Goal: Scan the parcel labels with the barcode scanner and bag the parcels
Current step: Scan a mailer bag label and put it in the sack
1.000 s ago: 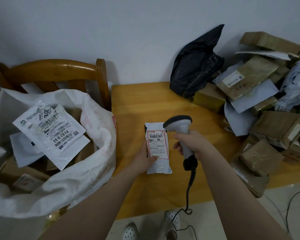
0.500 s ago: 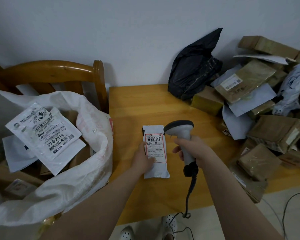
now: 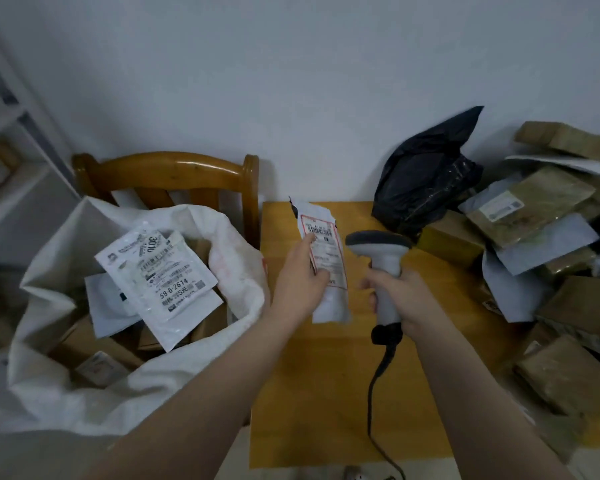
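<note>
A white parcel [image 3: 328, 271] (label print blurred) is gripped by the left hand [image 3: 300, 284]; the scanner [image 3: 383, 268] is clasped in the right hand [image 3: 400, 292]; "59-6-2614" is read on a bagged parcel [image 3: 160, 275].

parcel [image 3: 329, 299] white, red-bordered label | scanner [image 3: 383, 261] grey, seemingly black-based | table [image 3: 312, 393] yellow-orange | sack [image 3: 66, 393] white
</note>
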